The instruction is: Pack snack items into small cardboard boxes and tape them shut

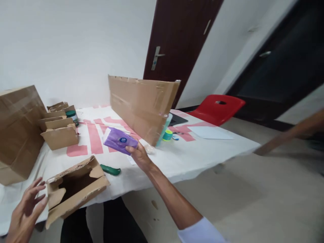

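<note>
My right hand (138,153) grips a purple soft packet (117,140) with a dark blue round mark and holds it above the table. At the near left table edge lies an open cardboard box (82,199), its flaps folded out and its inside dark. My left hand (29,206) is just left of this box, fingers apart and holding nothing; whether a fingertip touches the box I cannot tell. A green box cutter (110,169) rests on the cloth beside the box, below the packet.
A large cardboard box (19,131) and smaller open boxes (62,136) with a green-lidded jar (72,117) occupy the left. A tall cardboard panel (144,106) stands mid-table, near green tape (167,135) and paper (211,132). Beyond are a red chair (217,109) and another person's arm (291,133).
</note>
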Motion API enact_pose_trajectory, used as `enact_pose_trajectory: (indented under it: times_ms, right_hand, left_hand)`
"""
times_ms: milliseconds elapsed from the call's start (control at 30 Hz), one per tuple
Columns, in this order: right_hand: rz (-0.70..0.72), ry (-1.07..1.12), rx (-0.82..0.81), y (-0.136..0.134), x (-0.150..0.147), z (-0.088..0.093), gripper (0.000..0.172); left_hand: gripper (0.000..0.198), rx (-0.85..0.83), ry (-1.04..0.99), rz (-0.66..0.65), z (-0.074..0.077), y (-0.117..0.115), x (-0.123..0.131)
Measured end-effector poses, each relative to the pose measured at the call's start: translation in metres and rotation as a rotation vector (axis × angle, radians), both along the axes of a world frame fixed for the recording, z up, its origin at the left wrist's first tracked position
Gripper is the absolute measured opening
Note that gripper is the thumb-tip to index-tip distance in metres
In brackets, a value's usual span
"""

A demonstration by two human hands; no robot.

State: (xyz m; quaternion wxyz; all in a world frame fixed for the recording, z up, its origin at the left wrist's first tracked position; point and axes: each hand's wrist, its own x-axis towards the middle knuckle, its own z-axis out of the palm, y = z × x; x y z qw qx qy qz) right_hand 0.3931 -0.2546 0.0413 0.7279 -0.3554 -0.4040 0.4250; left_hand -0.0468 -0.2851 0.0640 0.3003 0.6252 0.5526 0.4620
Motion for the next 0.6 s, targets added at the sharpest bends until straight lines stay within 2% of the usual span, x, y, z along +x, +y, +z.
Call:
enact_pose_trajectory:
  times_ms: [100,200,267,367,467,533,600]
  right_hand:
    - [0.037,-0.062,-0.037,0.003,-0.001,-0.006,0.068]
    - [0.130,-0.128,-0.055,0.017,-0.020,-0.002,0.071]
    - [0.201,-0.181,-0.042,0.032,-0.039,0.005,0.072]
    - [0.280,-0.287,-0.006,0.061,-0.068,0.014,0.078]
    - [0.364,-0.405,0.015,0.090,-0.093,0.019,0.082]
    - [0.403,-0.483,0.023,0.105,-0.107,0.019,0.086]
    - [0.413,-0.551,0.029,0.116,-0.117,0.016,0.093]
  left_hand:
    - [0.057,-0.018,-0.058,0.049,0.021,0.013,0.010]
    - [0.071,-0.081,-0.109,-0.081,0.033,0.039,0.019]
    - [0.078,-0.118,-0.143,-0.193,0.035,0.059,0.023]
    - [0.102,-0.190,-0.162,-0.325,0.036,0.088,0.030]
    - [0.120,-0.235,-0.168,-0.443,0.036,0.108,0.039]
    - [0.122,-0.236,-0.181,-0.506,0.034,0.115,0.045]
    - [0.121,-0.222,-0.184,-0.491,0.031,0.118,0.049]
